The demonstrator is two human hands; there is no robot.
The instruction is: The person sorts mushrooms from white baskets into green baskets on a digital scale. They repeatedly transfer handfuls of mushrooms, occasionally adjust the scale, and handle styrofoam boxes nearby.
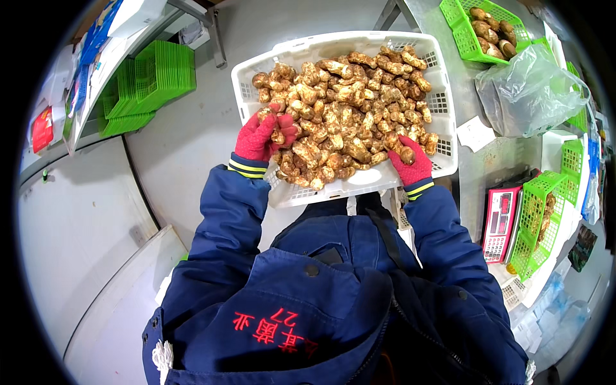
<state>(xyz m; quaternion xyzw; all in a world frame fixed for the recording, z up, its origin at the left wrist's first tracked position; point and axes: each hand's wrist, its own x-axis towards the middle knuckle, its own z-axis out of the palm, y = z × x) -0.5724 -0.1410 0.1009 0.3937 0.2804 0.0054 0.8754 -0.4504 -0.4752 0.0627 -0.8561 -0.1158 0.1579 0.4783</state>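
Observation:
A white plastic crate (344,38) with perforated walls lies before me, heaped with brown and cream mushrooms (353,94). My left hand (267,132), in a red knitted glove, is over the crate's left part, its fingers closed round mushrooms. At the crate's near right part, my right hand (410,161), gloved alike, grips a brown-capped mushroom (407,155) between thumb and fingers. Other mushrooms lie right beside both hands. The glove palms are partly hidden.
On the metal table to the right are a green basket of mushrooms (493,36), a clear plastic bag (524,96), a white paper (475,134), a red digital scale (501,224) and another green basket (532,240). Stacked green baskets (159,77) stand at the left under a shelf.

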